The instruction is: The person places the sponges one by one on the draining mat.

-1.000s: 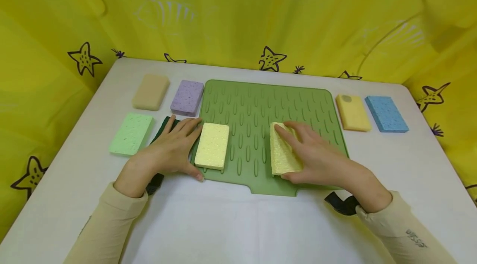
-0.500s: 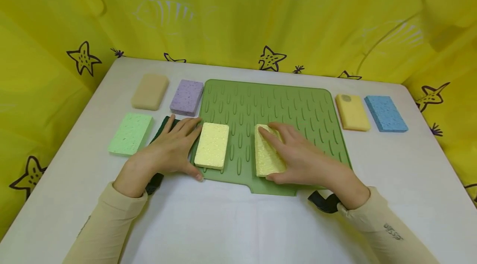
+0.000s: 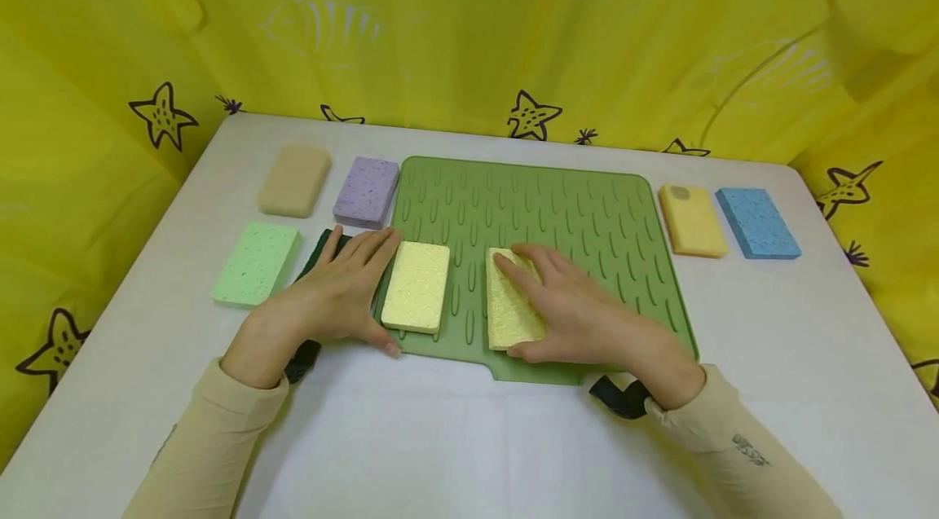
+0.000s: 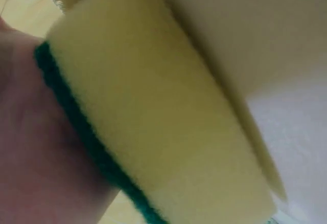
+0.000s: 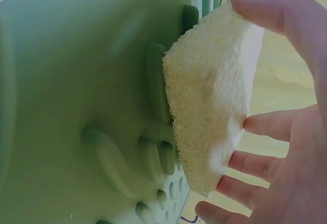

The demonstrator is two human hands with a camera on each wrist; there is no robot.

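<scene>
My left hand [image 3: 323,291] lies over a scouring sponge, thumb by its near end and fingertips at its far end. Only the dark green scouring top [image 3: 317,252] shows from above; the left wrist view shows its thick yellow foam [image 4: 158,106]. Immediately to its right, a pale yellow sponge [image 3: 416,287] lies on the green ridged mat [image 3: 524,209]. My right hand [image 3: 568,307] grips a second pale yellow sponge [image 3: 506,303] lengthwise, over the mat. Its thumb sits at one end, as the right wrist view also shows, and the fingers touch it loosely [image 5: 209,96].
At left on the white table [image 3: 455,446] lie a beige sponge [image 3: 295,181], a purple sponge [image 3: 367,191] and a mint green sponge [image 3: 258,262]. A yellow sponge [image 3: 693,219] and a blue sponge [image 3: 759,223] lie at right. A yellow curtain [image 3: 455,30] hangs behind.
My right hand has moved left over the mat with the second pale yellow sponge, closer to the first one. The left hand has stayed in place.
</scene>
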